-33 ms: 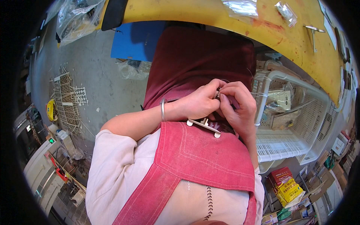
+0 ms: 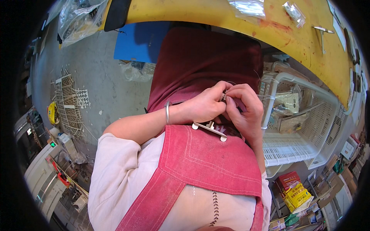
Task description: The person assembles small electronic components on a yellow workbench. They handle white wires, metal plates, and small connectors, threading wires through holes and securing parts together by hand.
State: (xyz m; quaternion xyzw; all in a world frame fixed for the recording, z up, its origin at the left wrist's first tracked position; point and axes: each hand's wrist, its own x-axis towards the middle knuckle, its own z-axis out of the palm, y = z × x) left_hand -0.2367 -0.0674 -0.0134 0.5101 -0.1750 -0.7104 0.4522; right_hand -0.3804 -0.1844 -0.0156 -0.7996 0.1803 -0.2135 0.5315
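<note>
My left hand [image 2: 206, 104] and my right hand [image 2: 246, 107] meet over my lap, fingertips pinched together. Between them is a small dark piece [image 2: 223, 97], mostly hidden by the fingers, so its kind does not show. A thin pale strand [image 2: 231, 82] curves out above the fingers. Just below the hands, a metal clip-like bar [image 2: 210, 131] with rounded end tabs rests at the top edge of my red apron [image 2: 208, 161]. A silver bangle [image 2: 167, 112] circles my left wrist.
A yellow table [image 2: 216, 13] curves across the front, with clear plastic bags [image 2: 248, 7] on it. At my right stands a white plastic basket [image 2: 289, 148] holding flat pieces and bags. Perforated pale sheets [image 2: 69, 104] lie on the floor at left, near a blue board [image 2: 137, 42].
</note>
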